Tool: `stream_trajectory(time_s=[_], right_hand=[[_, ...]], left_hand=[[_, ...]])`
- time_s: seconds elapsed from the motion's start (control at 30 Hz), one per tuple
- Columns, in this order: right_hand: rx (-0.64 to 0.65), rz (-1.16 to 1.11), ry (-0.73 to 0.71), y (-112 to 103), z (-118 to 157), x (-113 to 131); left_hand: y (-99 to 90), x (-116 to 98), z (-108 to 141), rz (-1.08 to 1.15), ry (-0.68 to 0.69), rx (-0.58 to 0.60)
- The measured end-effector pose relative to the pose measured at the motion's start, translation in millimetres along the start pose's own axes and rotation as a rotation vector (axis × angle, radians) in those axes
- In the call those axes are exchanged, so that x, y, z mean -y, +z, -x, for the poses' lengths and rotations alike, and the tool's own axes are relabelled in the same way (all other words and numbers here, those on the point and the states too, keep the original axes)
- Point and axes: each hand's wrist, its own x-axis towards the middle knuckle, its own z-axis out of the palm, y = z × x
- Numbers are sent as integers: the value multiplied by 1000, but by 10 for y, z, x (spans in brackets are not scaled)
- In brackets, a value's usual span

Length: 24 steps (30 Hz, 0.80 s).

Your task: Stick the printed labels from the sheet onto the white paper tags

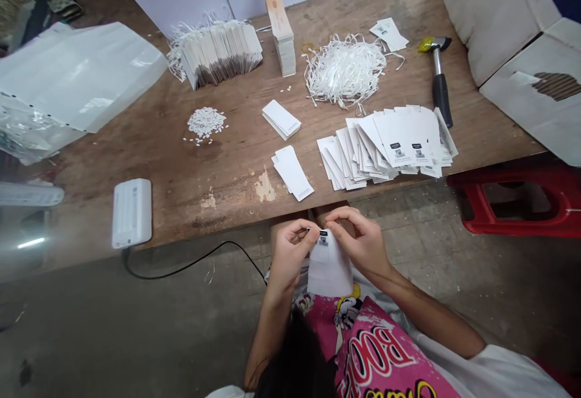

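At six o'clock, left hand (293, 253) pinches the top edge of a white card tag (329, 271) between thumb and fingertips, right hand (358, 244) pinching just beside the small black label (322, 238); even, close-set pressure there keeps the card flat and unbent.

Scuffed wooden workbench (158, 162), grey concrete floor (91, 307), red plastic stool (512, 174)

The left hand (293, 256) and right hand (358, 245) are raised close together, almost touching, with their fingers curled and the fingertips (314, 234) pinched inward. The bare left forearm (269, 337) rises steeply, while the right forearm (429, 319) angles in from wider out.
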Motion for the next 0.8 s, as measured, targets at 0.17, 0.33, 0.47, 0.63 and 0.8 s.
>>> stream_trajectory(time_s=[0.17,0.33,0.47,0.63,0.8], right_hand=[[-122,353,-440,-26,96,7],[-100,482,-615,-45,117,-42],[35,274,-457,-33,0,18],[289,48,-84,-82,-402,166],[374,186,-78,-46,-961,190]], left_hand=[[27,-19,21,11,9,-115],[13,18,15,113,-60,-111],[-19,45,-22,129,-97,-122],[-71,17,-72,-147,80,-222],[-67,-84,-167,-796,256,-322]])
